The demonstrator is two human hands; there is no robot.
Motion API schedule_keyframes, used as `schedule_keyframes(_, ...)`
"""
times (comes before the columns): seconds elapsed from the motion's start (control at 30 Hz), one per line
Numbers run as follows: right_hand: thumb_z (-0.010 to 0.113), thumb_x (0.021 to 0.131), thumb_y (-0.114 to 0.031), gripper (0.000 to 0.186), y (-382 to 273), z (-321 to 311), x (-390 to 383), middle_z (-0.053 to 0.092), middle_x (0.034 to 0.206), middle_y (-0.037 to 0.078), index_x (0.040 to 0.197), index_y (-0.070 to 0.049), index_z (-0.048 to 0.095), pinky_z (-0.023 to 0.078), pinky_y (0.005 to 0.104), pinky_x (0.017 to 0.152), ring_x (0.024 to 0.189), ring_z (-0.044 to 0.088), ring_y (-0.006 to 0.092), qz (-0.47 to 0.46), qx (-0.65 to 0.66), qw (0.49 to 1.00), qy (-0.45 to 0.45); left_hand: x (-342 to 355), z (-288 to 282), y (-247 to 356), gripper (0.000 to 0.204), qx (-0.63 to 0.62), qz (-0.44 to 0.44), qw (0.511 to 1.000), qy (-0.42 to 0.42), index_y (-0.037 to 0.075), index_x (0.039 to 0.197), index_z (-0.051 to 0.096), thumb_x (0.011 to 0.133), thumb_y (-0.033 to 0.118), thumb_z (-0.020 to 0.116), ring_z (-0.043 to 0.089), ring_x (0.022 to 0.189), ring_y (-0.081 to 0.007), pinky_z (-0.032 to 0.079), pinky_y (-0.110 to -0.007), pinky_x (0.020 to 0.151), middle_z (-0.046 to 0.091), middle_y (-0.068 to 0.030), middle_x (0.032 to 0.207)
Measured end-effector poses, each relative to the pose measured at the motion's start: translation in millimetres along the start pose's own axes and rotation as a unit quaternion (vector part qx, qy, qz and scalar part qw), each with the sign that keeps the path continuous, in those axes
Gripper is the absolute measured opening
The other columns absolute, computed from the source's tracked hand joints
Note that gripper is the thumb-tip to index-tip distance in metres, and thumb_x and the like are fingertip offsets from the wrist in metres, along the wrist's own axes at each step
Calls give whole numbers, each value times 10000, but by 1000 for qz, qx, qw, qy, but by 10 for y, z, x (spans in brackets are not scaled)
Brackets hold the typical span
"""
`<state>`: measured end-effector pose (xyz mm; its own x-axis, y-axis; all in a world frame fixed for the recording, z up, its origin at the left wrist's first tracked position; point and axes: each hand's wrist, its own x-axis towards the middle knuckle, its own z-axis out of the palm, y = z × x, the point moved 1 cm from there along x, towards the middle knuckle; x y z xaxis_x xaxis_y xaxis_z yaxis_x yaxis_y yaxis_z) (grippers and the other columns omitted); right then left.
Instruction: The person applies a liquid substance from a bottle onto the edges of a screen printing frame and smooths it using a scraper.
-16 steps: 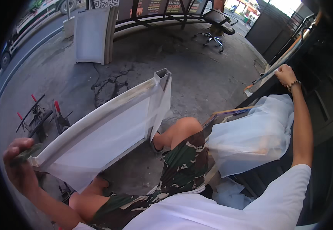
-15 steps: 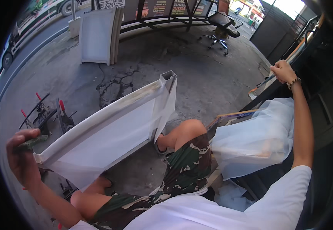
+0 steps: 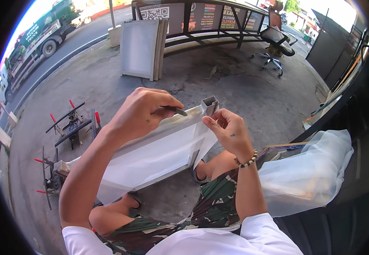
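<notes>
Frame with white sheet, 10 to 12 o'clock. Left hand grasps dark tool; right hand beside corner, 1 o'clock, can't tell if pinching. Best: sheet taut, tool flat.

Frame ctr, hdwr L, sheet R, chair behind

The tool in the left hand is dark grey. Below that grip, the sheet is white, the shorts green-brown camouflage.
</notes>
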<state>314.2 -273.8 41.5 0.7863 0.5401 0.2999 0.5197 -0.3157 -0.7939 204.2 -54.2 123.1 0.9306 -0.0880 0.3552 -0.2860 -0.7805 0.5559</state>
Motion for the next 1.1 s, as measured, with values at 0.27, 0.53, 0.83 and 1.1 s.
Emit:
schedule_keyframes(0.27,694,968,-254,261,352,396,58,638,869,-26,995,6,699,389,208,666,760,508,33,70,296,952,-20,293,339,-147,253,145,121,981,49,46,987,760,750,-29,713,703,881,-298,537,-386,772,744,-105,968)
schedule_keyframes(0.53,658,984,-172,190,411,367,69,658,922,-19,1071,-5,681,423,201,783,853,548,36,58,437,896,-57,144,548,95,269,286,157,942,84,104,942,763,714,-31,714,701,914,-194,499,-361,800,759,-25,964)
schedule_keyframes(0.83,594,1012,-182,185,430,452,23,645,1007,-3,1088,-22,645,422,245,865,924,535,55,33,400,915,-37,382,300,-191,316,75,83,994,14,42,993,751,693,-55,735,709,941,-278,515,-405,853,756,-114,991)
schedule_keyframes(1.1,571,1016,-197,183,374,413,26,595,979,-19,1074,-30,619,390,241,888,940,493,58,22,382,924,-25,-125,-310,-187,315,165,100,974,-117,53,964,760,682,-82,727,710,925,-276,524,-406,822,754,-112,993)
